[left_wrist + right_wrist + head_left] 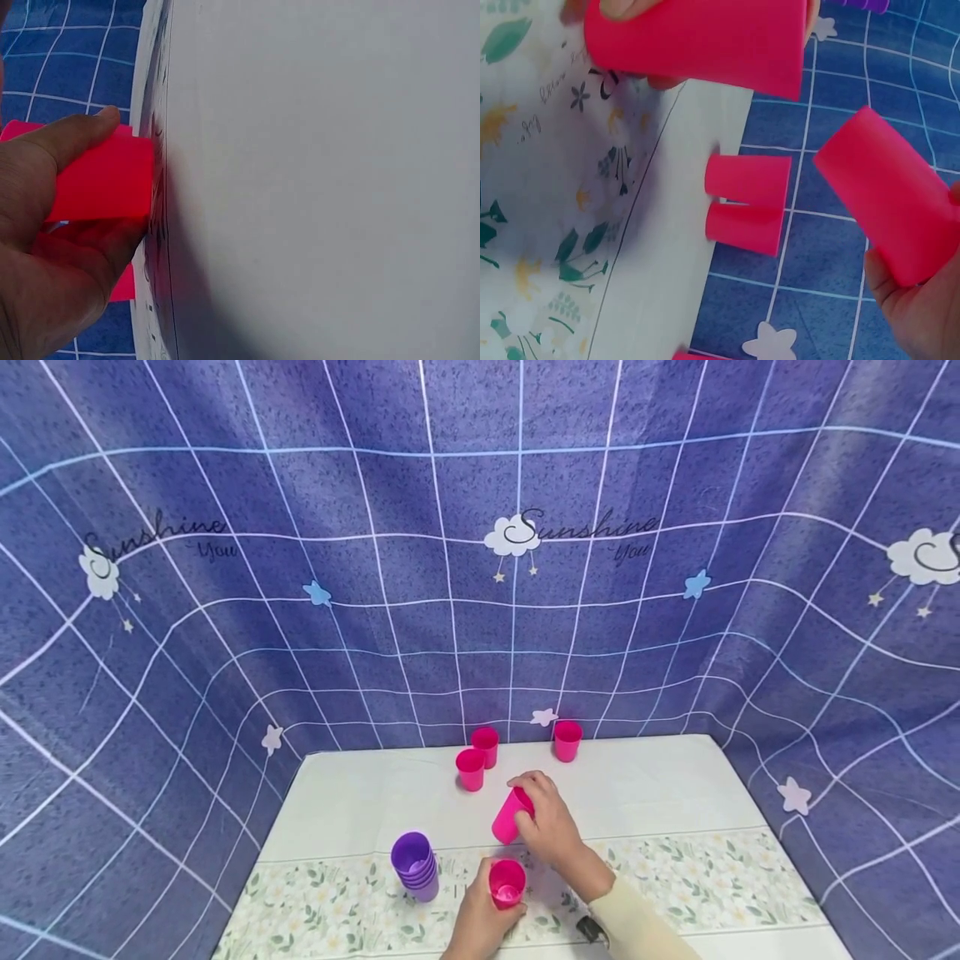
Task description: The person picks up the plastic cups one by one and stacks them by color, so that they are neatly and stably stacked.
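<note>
My left hand [478, 917] grips a pink cup [507, 878] from its side, with the cup's mouth facing up at the front of the table. In the left wrist view, thumb and fingers lie on opposite sides of this cup [105, 180]. Just beyond it, my right hand [551, 827] holds a second pink cup [507, 820], tilted and raised off the table. The right wrist view shows this tilted cup [889, 195] apart from the one in my left hand. To the left of my hands stands a stack of purple cups [417, 870], nested and upright.
Two pink cups [470, 770] stand close together near the back edge. Another pink cup [567, 742] stands farther right, by the blue curtain [420, 677]. A floral band [330, 897] runs across the white tablecloth [352, 793]. A small black object [589, 929] shows beside the right sleeve.
</note>
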A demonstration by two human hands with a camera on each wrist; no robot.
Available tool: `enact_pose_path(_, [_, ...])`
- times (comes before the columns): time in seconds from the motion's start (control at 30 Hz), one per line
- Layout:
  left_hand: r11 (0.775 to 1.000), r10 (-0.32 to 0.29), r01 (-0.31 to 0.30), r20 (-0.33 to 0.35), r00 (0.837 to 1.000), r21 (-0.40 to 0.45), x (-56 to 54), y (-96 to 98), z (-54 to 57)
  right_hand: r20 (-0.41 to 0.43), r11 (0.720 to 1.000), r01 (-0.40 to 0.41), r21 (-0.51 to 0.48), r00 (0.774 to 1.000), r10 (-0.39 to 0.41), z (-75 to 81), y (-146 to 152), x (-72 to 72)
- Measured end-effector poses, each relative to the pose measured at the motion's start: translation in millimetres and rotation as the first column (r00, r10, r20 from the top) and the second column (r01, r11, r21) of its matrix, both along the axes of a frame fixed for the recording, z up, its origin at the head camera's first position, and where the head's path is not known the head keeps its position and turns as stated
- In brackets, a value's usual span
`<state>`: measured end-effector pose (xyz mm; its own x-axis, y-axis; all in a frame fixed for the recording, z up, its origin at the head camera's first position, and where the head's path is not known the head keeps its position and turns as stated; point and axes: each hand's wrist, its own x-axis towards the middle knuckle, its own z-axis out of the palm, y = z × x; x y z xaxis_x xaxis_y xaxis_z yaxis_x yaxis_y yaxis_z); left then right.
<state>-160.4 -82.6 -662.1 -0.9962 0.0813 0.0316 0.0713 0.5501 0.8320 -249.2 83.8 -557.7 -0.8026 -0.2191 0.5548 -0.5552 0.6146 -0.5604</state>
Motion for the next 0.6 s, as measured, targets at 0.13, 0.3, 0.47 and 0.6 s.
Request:
enact_pose_path(0.13, [1.000, 0.000, 0.000, -0.005, 1.000, 0.012, 0.2, 0.3, -1.5, -0.014, 1.000, -0.015, 0.006, 1.000, 0.015, -3.0, -0.8, 4.8])
enact_pose_path(0.3, [1.000, 0.005, -0.005, -0.039, 0.999, -0.014, 1.3, 0.6, -2.9, -0.037, 0.997, -0.071, -0.041, 0.997, 0.070, -5.4, -4.2, 13.7])
enact_pose_path(0.47, [1.000, 0.013, -0.014, -0.047, 0.999, -0.011, 1.6, 1.0, -0.4, 0.021, 0.992, -0.116, -0.040, 0.993, 0.117, -7.2, -8.9, 22.5])
enact_pose_path(0.6, [1.000, 0.013, -0.013, -0.038, 0.999, -0.005, 0.6, 2.7, 1.9, 0.080, 0.991, -0.128, -0.021, 0.988, 0.130, -6.9, -11.4, 27.7])
